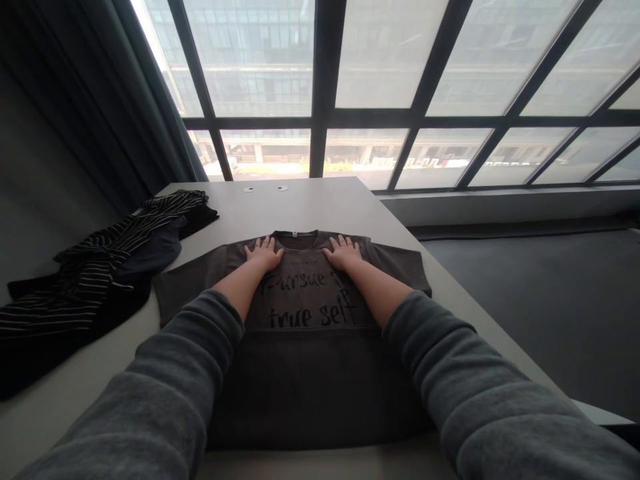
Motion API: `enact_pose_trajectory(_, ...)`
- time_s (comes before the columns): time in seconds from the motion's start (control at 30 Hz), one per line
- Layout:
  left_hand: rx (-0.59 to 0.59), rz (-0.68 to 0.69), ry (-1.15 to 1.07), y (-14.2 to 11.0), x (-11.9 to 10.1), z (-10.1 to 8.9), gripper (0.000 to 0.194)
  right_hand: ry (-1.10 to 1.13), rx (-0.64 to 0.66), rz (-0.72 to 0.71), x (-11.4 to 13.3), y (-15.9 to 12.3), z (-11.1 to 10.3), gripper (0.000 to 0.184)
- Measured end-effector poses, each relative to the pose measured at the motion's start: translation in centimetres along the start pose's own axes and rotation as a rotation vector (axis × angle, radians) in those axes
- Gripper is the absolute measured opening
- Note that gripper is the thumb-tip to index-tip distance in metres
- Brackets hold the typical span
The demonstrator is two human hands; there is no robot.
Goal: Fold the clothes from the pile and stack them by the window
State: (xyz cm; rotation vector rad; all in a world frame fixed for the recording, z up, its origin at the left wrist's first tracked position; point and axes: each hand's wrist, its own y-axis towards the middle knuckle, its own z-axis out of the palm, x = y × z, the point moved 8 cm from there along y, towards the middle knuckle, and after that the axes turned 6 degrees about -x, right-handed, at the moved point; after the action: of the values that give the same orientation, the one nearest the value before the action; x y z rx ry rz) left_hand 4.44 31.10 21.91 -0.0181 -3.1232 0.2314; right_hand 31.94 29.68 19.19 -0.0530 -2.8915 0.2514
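Observation:
A dark brown T-shirt (310, 380) lies spread out face up on the white table (320, 207), its collar toward the window and its hem toward me. Black lettering runs across its chest, partly covered by my forearms. My left hand (264, 255) rests flat on the shirt just left of the collar, fingers spread. On the other side of the collar, my right hand (344, 253) presses flat on the cloth, its fingers also apart. Neither hand grips the fabric. Both short sleeves stretch out to the sides.
Dark clothes, some with white stripes (90, 287), lie heaped along the table's left side. Two small white oval pieces with dark spots (283, 189) are near the far edge. A dark curtain (95, 87) hangs at left, and a grey surface (550, 293) lies right of the table.

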Motion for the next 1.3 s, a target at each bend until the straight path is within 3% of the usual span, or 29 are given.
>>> enact_pose_trajectory(0.53, 0.017, -0.056, -0.056, 6.7, 0.6, 0.7, 0.082, -0.012, 0.047, -0.023, -1.3, 9.8, 0.2, 0.079)
enact_pose_trajectory(0.87, 0.03, -0.066, -0.045, 10.8, 0.7, 0.5, 0.083, -0.011, 0.033, -0.044, -1.4, 12.9, -0.1, 0.08)
enact_pose_trajectory(1.1, 0.083, -0.055, -0.031, 9.6, -0.2, -0.6, 0.079, 0.034, 0.015, -0.069, -0.7, 12.1, -0.9, 0.073)
enact_pose_trajectory(1.17, 0.085, -0.039, -0.032, 8.5, 0.4, -1.3, 0.077, 0.072, -0.063, -0.085, -0.8, 11.5, -2.2, 0.069)
enact_pose_trajectory(1.23, 0.006, -0.044, -0.019, 6.8, 2.4, -2.5, 0.078, 0.098, -0.217, -0.09, -2.2, 10.4, -4.2, 0.069)
enact_pose_trajectory(1.3, -0.14, -0.079, 0.016, 4.2, 6.1, -3.8, 0.078, 0.095, -0.327, -0.074, -5.1, 8.9, -5.6, 0.069)
